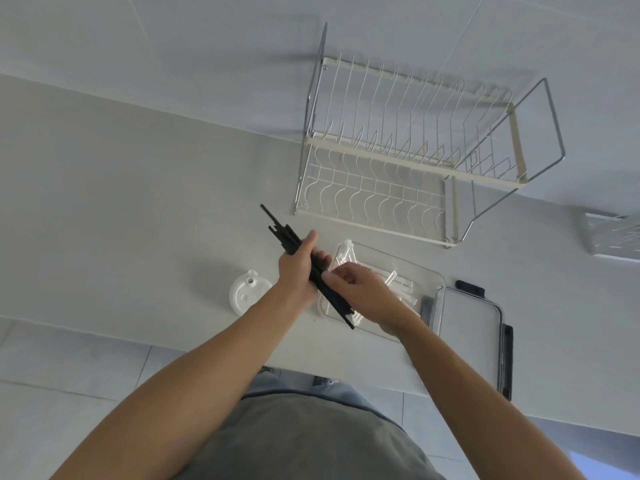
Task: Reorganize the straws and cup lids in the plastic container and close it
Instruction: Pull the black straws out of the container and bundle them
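Straws (286,234), black and bundled, sit in our left hand (298,268), which is wrapped around their middle; the bundle slants from ten o'clock down to five o'clock over the near-left corner of the clear container (437,295). Our right hand (360,293) lies against the lower part of the bundle, fingers loosely curled with the thumb on the straws; we cannot tell whether it grips them. White straws (398,282) lie inside the container. Both forearms reach forward from the bottom corners and meet at centre. On the pale counter (121,202) a white cup lid (247,295) rests at nine o'clock of our hands, the container's lid (474,337) at three o'clock, and a wire dish rack (408,150) at one o'clock against the wall.
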